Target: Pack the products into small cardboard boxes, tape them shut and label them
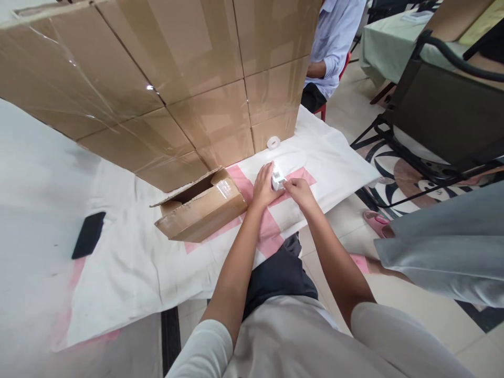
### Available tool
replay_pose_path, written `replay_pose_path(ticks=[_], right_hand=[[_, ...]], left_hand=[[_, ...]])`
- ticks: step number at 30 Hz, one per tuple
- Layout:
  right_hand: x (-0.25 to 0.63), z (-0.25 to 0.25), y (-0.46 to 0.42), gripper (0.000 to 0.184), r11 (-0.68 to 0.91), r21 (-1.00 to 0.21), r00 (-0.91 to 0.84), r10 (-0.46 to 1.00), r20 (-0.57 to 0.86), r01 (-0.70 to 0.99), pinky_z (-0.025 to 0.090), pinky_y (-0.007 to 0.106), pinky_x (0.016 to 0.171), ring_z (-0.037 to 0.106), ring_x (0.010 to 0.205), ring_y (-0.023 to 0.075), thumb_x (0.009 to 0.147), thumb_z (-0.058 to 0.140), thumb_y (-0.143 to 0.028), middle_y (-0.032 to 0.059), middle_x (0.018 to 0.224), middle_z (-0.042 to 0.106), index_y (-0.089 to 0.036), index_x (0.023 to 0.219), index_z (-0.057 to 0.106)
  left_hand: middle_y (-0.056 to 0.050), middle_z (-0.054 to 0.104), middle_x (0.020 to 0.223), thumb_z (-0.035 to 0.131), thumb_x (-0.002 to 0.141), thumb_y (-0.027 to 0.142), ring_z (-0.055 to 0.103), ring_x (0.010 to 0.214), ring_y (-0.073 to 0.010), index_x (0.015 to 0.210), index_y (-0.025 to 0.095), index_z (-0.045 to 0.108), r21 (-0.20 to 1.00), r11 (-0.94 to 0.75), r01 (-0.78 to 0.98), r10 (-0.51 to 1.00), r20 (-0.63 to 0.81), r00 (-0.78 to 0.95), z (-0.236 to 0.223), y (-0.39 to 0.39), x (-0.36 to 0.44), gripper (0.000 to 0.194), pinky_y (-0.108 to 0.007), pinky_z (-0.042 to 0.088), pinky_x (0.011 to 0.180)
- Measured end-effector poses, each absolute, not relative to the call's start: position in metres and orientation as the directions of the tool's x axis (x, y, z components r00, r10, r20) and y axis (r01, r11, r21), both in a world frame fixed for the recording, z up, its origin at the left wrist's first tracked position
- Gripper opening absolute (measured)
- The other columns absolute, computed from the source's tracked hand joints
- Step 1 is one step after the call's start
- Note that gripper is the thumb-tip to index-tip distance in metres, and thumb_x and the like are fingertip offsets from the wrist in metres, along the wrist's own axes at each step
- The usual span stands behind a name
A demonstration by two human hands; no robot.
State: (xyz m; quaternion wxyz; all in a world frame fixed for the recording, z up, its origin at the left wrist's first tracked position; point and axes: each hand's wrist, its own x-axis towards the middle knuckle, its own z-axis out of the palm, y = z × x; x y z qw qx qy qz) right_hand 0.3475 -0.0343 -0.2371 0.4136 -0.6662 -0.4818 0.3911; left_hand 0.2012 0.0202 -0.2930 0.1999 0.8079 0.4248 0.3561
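Note:
My left hand (263,187) and my right hand (300,191) meet over the white-covered table (137,262), both closed round a small white object (277,180) held between them. I cannot make out what the object is. It hovers just above pink tape markings (271,226) on the cloth. An open cardboard box (200,206) lies on its side just left of my left hand.
A tall wall of taped cardboard (165,79) stands behind the box. A white tape roll (273,142) lies at its foot. A black phone (88,234) rests at the left. Another person in a blue shirt (334,42) sits beyond; a grey-clad leg (444,252) and black chair (441,115) are at right.

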Motion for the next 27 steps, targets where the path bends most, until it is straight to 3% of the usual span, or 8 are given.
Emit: replay_pose_path(ticks=[10,15,18,20,23,25,27], right_hand=[[0.353,-0.259,-0.042,0.030,-0.197,-0.930,0.200,0.970,-0.139,0.310,0.029,0.027,0.057,0.039,0.058,0.0121,0.083,0.056,-0.032,-0.0040,0.056,0.043,-0.022,0.058,0.044],[0.352,-0.273,-0.036,0.028,-0.139,-0.885,0.219,0.975,-0.043,0.445,0.032,0.029,0.062,0.042,0.062,0.0150,0.082,0.055,-0.026,-0.0024,0.060,0.045,-0.023,0.057,0.042],[0.351,-0.281,-0.041,0.029,-0.064,-0.864,0.270,0.959,0.085,0.499,0.033,0.031,0.065,0.042,0.065,0.0160,0.081,0.057,-0.023,-0.0016,0.066,0.045,-0.023,0.058,0.039],[0.351,-0.283,-0.050,0.030,0.055,-0.887,0.246,0.951,0.187,0.459,0.036,0.032,0.068,0.046,0.069,0.0171,0.086,0.058,-0.030,-0.0009,0.070,0.046,-0.023,0.061,0.042],[0.351,-0.279,-0.067,0.036,0.190,-0.944,0.172,0.955,0.241,0.268,0.041,0.032,0.071,0.050,0.072,0.0171,0.094,0.057,-0.047,0.0000,0.074,0.050,-0.022,0.068,0.050],[0.347,-0.270,-0.077,0.041,0.205,-0.966,0.151,0.962,0.229,0.156,0.041,0.030,0.069,0.048,0.070,0.0159,0.095,0.058,-0.054,0.0001,0.075,0.051,-0.022,0.070,0.052],[0.340,-0.256,-0.086,0.042,0.218,-0.972,0.137,0.964,0.228,0.090,0.041,0.030,0.067,0.047,0.067,0.0148,0.095,0.059,-0.056,-0.0001,0.075,0.052,-0.022,0.072,0.053]], left_hand=[[-0.019,0.031,0.165,0.075,0.080,0.052,0.024,0.157,-0.0319,0.162,0.017,0.018,0.622,-0.568,0.539,0.823,0.412,0.391,-0.292,0.021,0.202,0.106,-0.048,0.022,0.130],[-0.016,0.033,0.165,0.080,0.076,0.041,0.027,0.156,-0.0308,0.161,0.019,0.020,0.623,-0.577,0.528,0.817,0.436,0.378,-0.296,0.023,0.201,0.107,-0.045,0.023,0.130],[-0.015,0.033,0.165,0.081,0.074,0.041,0.026,0.156,-0.0312,0.162,0.022,0.019,0.633,-0.570,0.523,0.822,0.441,0.361,-0.299,0.024,0.201,0.109,-0.045,0.023,0.130],[-0.015,0.032,0.166,0.081,0.074,0.046,0.026,0.156,-0.0317,0.162,0.023,0.018,0.643,-0.570,0.511,0.821,0.437,0.366,-0.299,0.025,0.201,0.110,-0.047,0.023,0.129],[-0.017,0.029,0.167,0.082,0.074,0.051,0.021,0.157,-0.0354,0.161,0.022,0.024,0.653,-0.550,0.521,0.835,0.421,0.353,-0.296,0.022,0.202,0.109,-0.052,0.020,0.129],[-0.019,0.025,0.168,0.081,0.074,0.051,0.018,0.157,-0.0385,0.158,0.020,0.034,0.666,-0.531,0.524,0.847,0.437,0.303,-0.287,0.016,0.204,0.101,-0.055,0.017,0.128],[-0.019,0.032,0.164,0.076,0.080,0.053,0.025,0.155,-0.0375,0.150,0.020,0.047,0.716,-0.523,0.462,0.851,0.468,0.238,-0.274,0.005,0.204,0.083,-0.053,0.021,0.127]])
